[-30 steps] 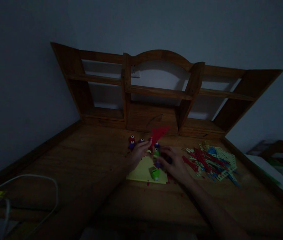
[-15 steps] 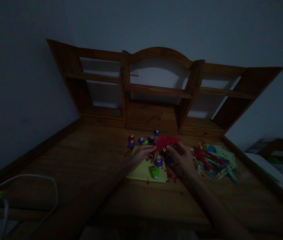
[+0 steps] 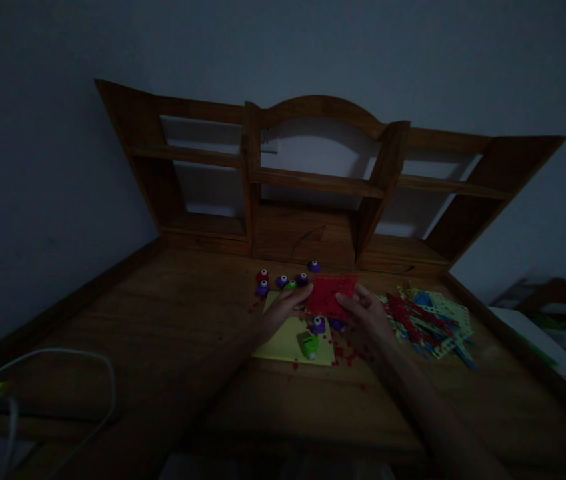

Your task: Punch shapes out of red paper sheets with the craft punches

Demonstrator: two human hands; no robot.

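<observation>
Between my two hands is a red sheet (image 3: 330,295) with small holes punched in it, held up above the desk. My left hand (image 3: 289,305) pinches its left edge, and my right hand (image 3: 364,310) grips its right side with the thumb on the front face. Beneath it lies a yellow sheet or pad (image 3: 280,340). On that pad sit a green hole punch (image 3: 309,346) and a purple punch (image 3: 317,325) with a round white top. Small red scraps (image 3: 350,353) are strewn to the right of the pad.
Several punches, including a red one (image 3: 263,275) and a purple one (image 3: 314,266), stand behind the pad. A pile of red, blue and pale punched strips (image 3: 423,320) lies to the right. A wooden shelf unit (image 3: 307,179) rises at the back; a white cable (image 3: 77,353) curves at left.
The red sheet has turned from a tilted, narrow view to face me more squarely. My right thumb now rests on its front. The punches on the desk have stayed put.
</observation>
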